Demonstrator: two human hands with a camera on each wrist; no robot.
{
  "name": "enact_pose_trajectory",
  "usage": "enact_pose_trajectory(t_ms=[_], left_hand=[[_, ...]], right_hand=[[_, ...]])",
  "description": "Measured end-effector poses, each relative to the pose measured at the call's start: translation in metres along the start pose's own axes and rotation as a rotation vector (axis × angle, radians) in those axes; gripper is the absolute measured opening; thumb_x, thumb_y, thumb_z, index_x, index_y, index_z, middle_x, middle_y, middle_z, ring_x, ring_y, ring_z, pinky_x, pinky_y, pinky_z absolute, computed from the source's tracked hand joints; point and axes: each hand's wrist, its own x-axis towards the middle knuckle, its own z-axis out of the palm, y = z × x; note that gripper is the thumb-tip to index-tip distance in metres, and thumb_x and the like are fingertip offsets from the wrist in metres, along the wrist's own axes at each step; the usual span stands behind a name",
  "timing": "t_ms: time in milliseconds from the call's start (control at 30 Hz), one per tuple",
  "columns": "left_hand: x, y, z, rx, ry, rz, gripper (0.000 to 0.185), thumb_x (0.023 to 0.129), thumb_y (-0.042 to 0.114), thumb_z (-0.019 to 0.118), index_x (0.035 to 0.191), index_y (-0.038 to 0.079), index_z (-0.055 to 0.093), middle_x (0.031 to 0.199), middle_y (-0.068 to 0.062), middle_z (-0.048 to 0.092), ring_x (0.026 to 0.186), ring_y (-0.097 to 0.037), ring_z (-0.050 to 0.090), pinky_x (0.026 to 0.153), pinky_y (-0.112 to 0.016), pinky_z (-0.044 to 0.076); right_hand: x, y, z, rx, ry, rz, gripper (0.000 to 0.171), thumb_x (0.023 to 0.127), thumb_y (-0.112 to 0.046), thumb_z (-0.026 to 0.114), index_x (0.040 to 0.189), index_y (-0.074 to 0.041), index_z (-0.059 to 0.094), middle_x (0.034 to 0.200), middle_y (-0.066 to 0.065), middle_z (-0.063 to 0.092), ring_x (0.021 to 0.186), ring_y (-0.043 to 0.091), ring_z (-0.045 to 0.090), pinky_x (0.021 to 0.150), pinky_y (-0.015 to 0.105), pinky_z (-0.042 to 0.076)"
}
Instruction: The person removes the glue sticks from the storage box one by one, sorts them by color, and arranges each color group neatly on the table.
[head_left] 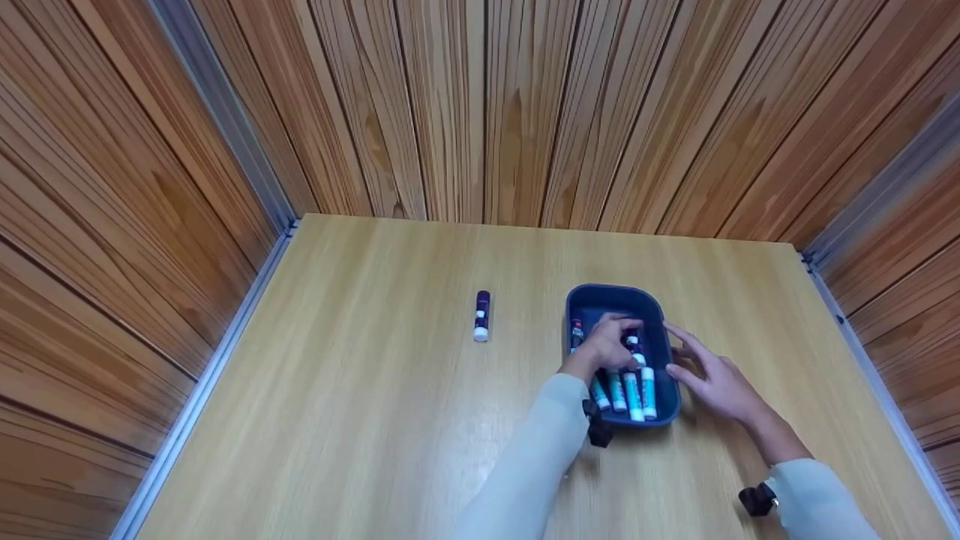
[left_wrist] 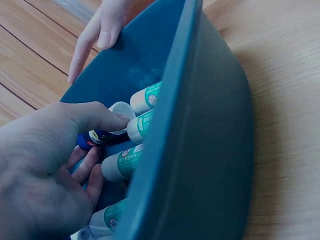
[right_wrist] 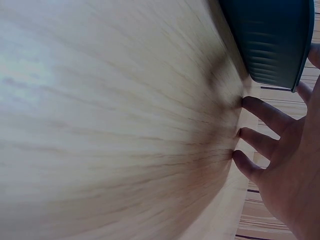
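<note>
Several tubes (head_left: pixel 632 396) inside a bin (head_left: pixel 615 297)

The person wears pale blue-grey sleeves: the left sleeve (head_left: pixel 525 465) at lower centre of the head view, the right sleeve (head_left: pixel 821 501) at lower right. A blocky black left wrist device (head_left: pixel 598 427) and similar right wrist device (head_left: pixel 756 499) sit near the cuffs (head_left: pixel 566 390). The left hand (head_left: pixel 609 343) and right hand (head_left: pixel 716 382) are bare.

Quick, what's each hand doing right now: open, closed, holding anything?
Left hand: closed, pinching a dark blue tube with a white end.
Right hand: open, fingers spread, touching the side of the bin.
</note>
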Motion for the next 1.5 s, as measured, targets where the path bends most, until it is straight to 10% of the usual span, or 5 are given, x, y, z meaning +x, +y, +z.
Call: enact_pose_trajectory(t_ms=[1500], left_hand=[[-0.008, 0.015, -0.045, -0.011, 0.052, 0.072, 0.074, 0.094, 0.001, 0.088, 0.159, 0.028, 0.066, 0.178, 0.005, 0.041, 0.165, -0.023, 0.044, 0.137, -0.043, 0.042]], right_hand=[[0.000, -0.005, 0.000, 0.017, -0.007, 0.029, 0.077, 0.118, -0.046, 0.056, 0.182, -0.031, 0.016, 0.174, 0.034, 0.046, 0.161, 0.061, 0.044, 0.124, 0.091, 0.028]])
